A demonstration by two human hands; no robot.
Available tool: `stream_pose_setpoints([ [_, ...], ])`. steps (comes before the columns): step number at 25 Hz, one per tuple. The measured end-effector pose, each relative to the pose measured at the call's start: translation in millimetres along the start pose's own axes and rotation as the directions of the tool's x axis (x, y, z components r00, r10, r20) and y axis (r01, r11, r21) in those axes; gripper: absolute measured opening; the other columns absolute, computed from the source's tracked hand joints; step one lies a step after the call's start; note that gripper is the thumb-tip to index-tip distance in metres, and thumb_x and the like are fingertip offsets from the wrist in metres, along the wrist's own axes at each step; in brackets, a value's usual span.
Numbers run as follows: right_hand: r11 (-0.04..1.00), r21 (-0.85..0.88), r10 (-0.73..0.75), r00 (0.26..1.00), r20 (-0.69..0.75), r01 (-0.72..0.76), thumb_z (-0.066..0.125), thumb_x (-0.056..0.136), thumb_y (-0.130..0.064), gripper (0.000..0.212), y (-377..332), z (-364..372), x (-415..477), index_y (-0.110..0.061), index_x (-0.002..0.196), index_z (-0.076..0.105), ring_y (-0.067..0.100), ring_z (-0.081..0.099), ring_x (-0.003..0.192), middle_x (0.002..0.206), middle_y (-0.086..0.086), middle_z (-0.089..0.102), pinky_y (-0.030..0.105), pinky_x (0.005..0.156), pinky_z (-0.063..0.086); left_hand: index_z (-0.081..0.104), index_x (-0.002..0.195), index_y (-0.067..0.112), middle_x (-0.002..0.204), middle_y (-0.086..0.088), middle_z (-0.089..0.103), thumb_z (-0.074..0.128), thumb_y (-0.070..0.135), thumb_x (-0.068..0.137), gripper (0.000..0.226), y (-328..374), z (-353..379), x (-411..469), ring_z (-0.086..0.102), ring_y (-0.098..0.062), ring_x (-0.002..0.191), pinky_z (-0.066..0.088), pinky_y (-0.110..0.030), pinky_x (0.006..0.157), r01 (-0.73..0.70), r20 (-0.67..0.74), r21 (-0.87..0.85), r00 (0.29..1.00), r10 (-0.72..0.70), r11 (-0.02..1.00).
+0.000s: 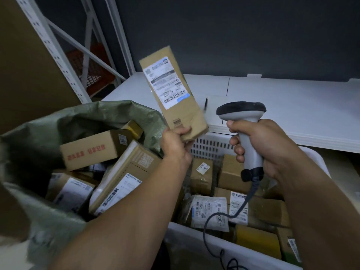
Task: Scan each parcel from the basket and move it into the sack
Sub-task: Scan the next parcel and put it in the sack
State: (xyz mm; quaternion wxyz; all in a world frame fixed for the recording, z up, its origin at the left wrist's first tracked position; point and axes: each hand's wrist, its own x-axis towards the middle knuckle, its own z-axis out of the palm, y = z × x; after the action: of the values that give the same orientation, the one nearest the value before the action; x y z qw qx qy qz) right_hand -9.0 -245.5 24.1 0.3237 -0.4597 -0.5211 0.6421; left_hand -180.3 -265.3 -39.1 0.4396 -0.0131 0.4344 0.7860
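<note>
Left hand (175, 145) pinches the lower corner of a flat cardboard parcel (171, 90), thumb on the front, fingers curled behind. The parcel stands up in the air at 12 o'clock from that hand, its top leaning toward 11, white shipping label facing us. Right hand (270, 151) is wrapped tight round the grey handle of the barcode scanner (245, 137). The dark scanner head sits at 12 o'clock from the fist, just at 3 o'clock from the parcel's lower end and not touching it. Its cable (254, 185) drops toward 6 o'clock over the white slotted basket (210, 147), which fills the view's 5 o'clock with boxes and labelled packets. Over at 9 o'clock, the green sack (81, 115) gapes open with several cardboard boxes inside. A white shelf (292, 106) runs behind at 1 o'clock.
</note>
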Motion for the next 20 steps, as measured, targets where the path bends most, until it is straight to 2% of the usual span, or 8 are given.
stream_pose_setpoints([
  [3, 1.000, 0.005, -0.002, 1.000, 0.011, 0.002, 0.074, 0.090, -0.023, 0.024, -0.4, 10.8, 1.9, -0.003, 0.099, 0.065, 0.018, 0.052, 0.049, 0.067, 0.010, 0.062, 0.030, 0.048, 0.047, 0.066, 0.116, 0.014, 0.123, -0.016, 0.068, 0.062, -0.004, 0.083, 0.038, 27.9, 3.8, -9.0, 0.064, -0.036, 0.113, 0.055, -0.052, 0.097, -0.074, -0.062, -0.204, 0.996, 0.062, 0.976],
  [6, 1.000, -0.017, 0.005, 1.000, 0.019, -0.005, 0.074, 0.090, -0.023, 0.025, 1.5, 19.6, 2.0, -0.003, 0.102, 0.066, 0.019, 0.053, 0.049, 0.069, 0.011, 0.064, 0.031, 0.050, 0.047, 0.057, 0.135, 0.016, 0.129, -0.015, 0.062, 0.056, 0.009, 0.098, 0.037, 51.4, 0.2, -11.5, 0.058, -0.036, 0.122, 0.049, -0.057, 0.105, -0.164, -0.161, -0.402, 0.981, 0.107, 0.901],
  [8, 1.000, -0.026, 0.011, 1.000, 0.015, -0.010, 0.074, 0.090, -0.022, 0.026, 3.1, 23.2, 2.0, -0.002, 0.104, 0.066, 0.019, 0.052, 0.049, 0.070, 0.012, 0.065, 0.030, 0.049, 0.047, 0.055, 0.139, 0.017, 0.128, -0.013, 0.063, 0.052, 0.017, 0.103, 0.036, 61.2, -3.4, -9.9, 0.057, -0.034, 0.124, 0.049, -0.057, 0.106, -0.218, -0.220, -0.463, 0.967, 0.126, 0.859],
  [12, 0.999, -0.038, 0.015, 1.000, 0.026, -0.014, 0.073, 0.091, -0.020, 0.027, 4.3, 32.2, 1.6, 0.001, 0.106, 0.065, 0.019, 0.050, 0.048, 0.071, 0.014, 0.064, 0.030, 0.047, 0.045, 0.054, 0.142, 0.016, 0.116, -0.008, 0.065, 0.049, 0.024, 0.106, 0.037, 75.4, -8.6, -11.3, 0.056, -0.029, 0.128, 0.050, -0.054, 0.106, -0.264, -0.254, -0.527, 0.956, 0.147, 0.808],
  [14, 0.999, -0.038, 0.014, 0.999, 0.034, -0.013, 0.073, 0.091, -0.019, 0.027, 5.1, 34.6, 2.0, 0.001, 0.107, 0.065, 0.019, 0.049, 0.048, 0.071, 0.014, 0.064, 0.030, 0.047, 0.045, 0.052, 0.145, 0.014, 0.128, -0.010, 0.063, 0.048, 0.025, 0.107, 0.039, 79.6, -10.9, -10.2, 0.055, -0.027, 0.129, 0.051, -0.051, 0.106, -0.283, -0.281, -0.544, 0.949, 0.146, 0.790],
  [17, 0.999, -0.042, 0.020, 0.999, 0.034, -0.018, 0.073, 0.091, -0.020, 0.029, 6.6, 36.4, 2.9, 0.002, 0.109, 0.065, 0.019, 0.050, 0.047, 0.068, 0.013, 0.064, 0.029, 0.047, 0.045, 0.050, 0.145, 0.006, 0.139, -0.008, 0.057, 0.040, 0.018, 0.109, 0.040, 81.1, -14.8, -6.6, 0.055, -0.024, 0.127, 0.051, -0.038, 0.107, -0.310, -0.362, -0.507, 0.923, 0.127, 0.804],
  [19, 0.999, -0.045, 0.023, 0.999, 0.031, -0.022, 0.074, 0.091, -0.021, 0.031, 6.8, 36.6, 3.3, 0.002, 0.109, 0.064, 0.018, 0.050, 0.046, 0.068, 0.012, 0.065, 0.030, 0.047, 0.046, 0.047, 0.146, 0.005, 0.138, -0.005, 0.056, 0.034, 0.013, 0.109, 0.041, 78.1, -15.0, -7.6, 0.056, -0.020, 0.125, 0.047, -0.024, 0.100, -0.318, -0.405, -0.423, 0.904, 0.136, 0.848],
  [20, 0.999, -0.046, 0.024, 0.999, 0.032, -0.022, 0.074, 0.091, -0.021, 0.031, 6.7, 37.1, 3.6, 0.002, 0.109, 0.064, 0.018, 0.051, 0.046, 0.067, 0.012, 0.066, 0.029, 0.047, 0.046, 0.046, 0.148, 0.006, 0.141, -0.004, 0.056, 0.032, 0.011, 0.108, 0.042, 76.0, -16.5, -4.2, 0.056, -0.019, 0.126, 0.043, -0.022, 0.095, -0.323, -0.409, -0.389, 0.900, 0.152, 0.863],
])
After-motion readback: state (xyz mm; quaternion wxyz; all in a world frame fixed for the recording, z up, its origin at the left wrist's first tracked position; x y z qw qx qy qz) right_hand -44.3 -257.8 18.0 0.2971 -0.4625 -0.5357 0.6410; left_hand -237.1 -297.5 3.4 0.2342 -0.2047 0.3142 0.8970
